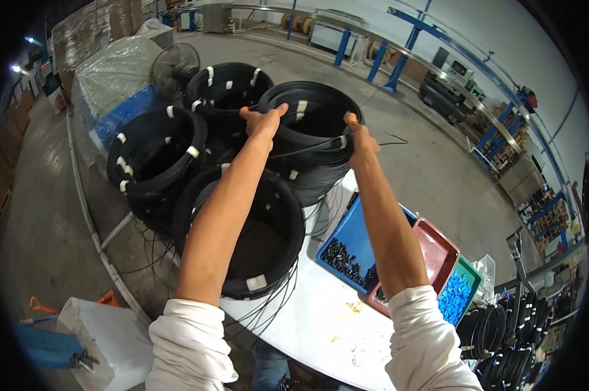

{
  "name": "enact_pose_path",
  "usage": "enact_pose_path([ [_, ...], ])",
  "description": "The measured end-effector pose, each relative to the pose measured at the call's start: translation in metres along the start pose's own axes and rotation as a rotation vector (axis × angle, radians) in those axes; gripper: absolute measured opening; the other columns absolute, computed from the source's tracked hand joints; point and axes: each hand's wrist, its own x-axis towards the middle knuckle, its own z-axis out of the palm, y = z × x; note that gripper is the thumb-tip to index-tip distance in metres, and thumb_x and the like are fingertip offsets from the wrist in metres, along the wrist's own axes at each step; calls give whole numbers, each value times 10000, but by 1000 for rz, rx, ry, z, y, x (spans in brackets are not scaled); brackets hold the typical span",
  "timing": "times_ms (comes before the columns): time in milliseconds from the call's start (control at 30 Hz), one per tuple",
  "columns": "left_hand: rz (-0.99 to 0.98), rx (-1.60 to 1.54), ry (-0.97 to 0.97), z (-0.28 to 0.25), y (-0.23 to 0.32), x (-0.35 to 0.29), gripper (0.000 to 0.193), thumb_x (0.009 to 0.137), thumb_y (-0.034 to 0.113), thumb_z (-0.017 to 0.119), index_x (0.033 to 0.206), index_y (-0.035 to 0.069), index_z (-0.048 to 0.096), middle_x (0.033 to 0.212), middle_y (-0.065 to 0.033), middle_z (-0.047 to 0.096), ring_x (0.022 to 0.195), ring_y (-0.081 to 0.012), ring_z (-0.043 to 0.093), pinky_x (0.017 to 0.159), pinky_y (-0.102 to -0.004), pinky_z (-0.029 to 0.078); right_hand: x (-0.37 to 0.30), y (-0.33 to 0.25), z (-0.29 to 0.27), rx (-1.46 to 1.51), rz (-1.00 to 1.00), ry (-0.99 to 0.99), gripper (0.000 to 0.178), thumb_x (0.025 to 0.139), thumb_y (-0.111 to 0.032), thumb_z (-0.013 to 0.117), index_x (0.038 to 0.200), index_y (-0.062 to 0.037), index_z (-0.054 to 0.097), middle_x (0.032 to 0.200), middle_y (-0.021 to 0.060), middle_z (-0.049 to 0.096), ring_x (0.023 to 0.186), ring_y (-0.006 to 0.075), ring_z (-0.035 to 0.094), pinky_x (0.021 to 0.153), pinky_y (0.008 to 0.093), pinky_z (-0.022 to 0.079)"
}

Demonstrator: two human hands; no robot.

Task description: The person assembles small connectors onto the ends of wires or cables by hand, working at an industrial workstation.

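Observation:
A coil of black cable, bound with pale tape, tops a tall stack of coils on the far part of the white table. My left hand grips its near left rim, the thumb over the inner edge. On the right rim, my right hand has its thumb on top and its other fingers mostly hidden. A loose cable end sticks out to the right beyond that hand. Nearer me, under my left forearm, another stack of black coils stands at the table's left side.
More taped coils stand left, with coils behind. On the table at right are a blue tray of small black parts, a red tray and a green tray of blue parts. A fan stands beyond.

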Motion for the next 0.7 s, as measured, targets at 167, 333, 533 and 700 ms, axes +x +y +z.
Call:
enact_pose_path([
  [167, 44, 41, 110, 37, -13, 14, 989, 701, -7, 677, 1546, 83, 171, 1500, -276, 372, 1391, -405, 396, 1150, -412, 319, 10, -1, 0, -242, -118, -6, 1113, 632, -1, 798, 1411, 141, 16, 1155, 309, 582, 1118, 346, 594, 966, 351, 451],
  [333, 86, 69, 76, 26, -13, 5, 963, 727, -21, 659, 1551, 132, 186, 1500, -266, 380, 1377, -394, 420, 1137, -444, 340, -17, 2, -18, -235, -154, -108, 1292, 668, -134, 829, 1474, 164, -136, 1139, 308, 640, 1079, 362, 648, 956, 359, 491],
  [533, 307, 433, 49, 33, -12, 29, 924, 856, 452, 706, 1540, 95, 197, 1525, -233, 395, 1385, -395, 427, 1147, -487, 327, 77, 6, -23, -55, -41, -99, 1075, 665, -324, 886, 1428, 141, 287, 1400, 264, 494, 1252, 381, 527, 1036, 523, 427],
  [700, 945, 362, 26, -69, -3, -93, 535, 901, 275, 677, 1353, 63, 482, 1237, -210, 661, 1171, -386, 620, 997, -439, 469, 11, 55, -87, -135, 19, -330, 1055, 781, -386, 778, 1494, 78, 155, 1378, 275, 474, 1258, 372, 507, 1037, 486, 410],
])
